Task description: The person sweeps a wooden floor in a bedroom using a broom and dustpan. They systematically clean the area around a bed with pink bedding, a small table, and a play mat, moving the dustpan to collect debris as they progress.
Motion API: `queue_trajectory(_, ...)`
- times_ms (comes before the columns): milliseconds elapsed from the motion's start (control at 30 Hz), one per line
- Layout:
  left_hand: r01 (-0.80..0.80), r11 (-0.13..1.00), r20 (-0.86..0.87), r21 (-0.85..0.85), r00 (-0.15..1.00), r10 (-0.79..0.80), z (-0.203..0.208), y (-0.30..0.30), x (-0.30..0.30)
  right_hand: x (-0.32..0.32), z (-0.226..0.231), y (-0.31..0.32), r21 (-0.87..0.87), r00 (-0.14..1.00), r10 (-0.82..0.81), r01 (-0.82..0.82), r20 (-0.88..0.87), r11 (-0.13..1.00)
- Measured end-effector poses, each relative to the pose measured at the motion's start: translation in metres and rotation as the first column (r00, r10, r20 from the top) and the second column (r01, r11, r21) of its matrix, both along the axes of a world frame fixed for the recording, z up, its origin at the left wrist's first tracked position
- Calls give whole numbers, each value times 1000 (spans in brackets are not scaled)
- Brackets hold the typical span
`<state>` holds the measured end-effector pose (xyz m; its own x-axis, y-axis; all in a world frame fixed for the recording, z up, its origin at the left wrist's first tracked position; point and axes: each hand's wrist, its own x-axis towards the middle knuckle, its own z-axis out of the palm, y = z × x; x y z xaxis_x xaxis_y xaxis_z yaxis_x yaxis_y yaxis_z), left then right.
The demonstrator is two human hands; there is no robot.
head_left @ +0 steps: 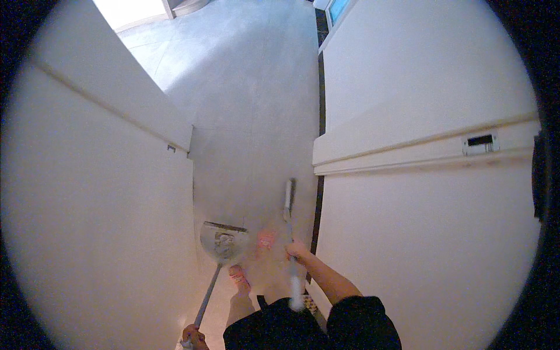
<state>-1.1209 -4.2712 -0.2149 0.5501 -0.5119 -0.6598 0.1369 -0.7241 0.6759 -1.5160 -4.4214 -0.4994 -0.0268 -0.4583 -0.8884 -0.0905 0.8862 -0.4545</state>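
My left hand [194,336], low in the view, is closed around the grey handle of a long-handled dustpan [236,251]. The pan rests on the floor in front of my left foot, its straight lip facing away from me, with some greyish debris inside. My right hand [297,250] grips the pole of a broom [288,201] partway along. The broom's narrow head is ahead of my right foot, near the right wall and apart from the dustpan. Its pale upper end reaches back beside my dark clothing.
Pale walls stand close on both sides, the left wall [99,221] and the right wall [420,245], with a dark skirting strip along the right. A door frame with a strike plate [480,143] juts in at right. Grey floor [251,99] stretches ahead toward a bright opening at far left.
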Motion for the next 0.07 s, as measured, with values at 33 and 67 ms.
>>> queue_trajectory(33,46,996,51,71,997,-49,8,-14,-5,6,38,-13,123,961,182,-159,-209,980)
queue_trajectory(67,104,987,51,123,993,-111,9,-33,-20,-14,43,-18,119,953,180,-155,-242,981)
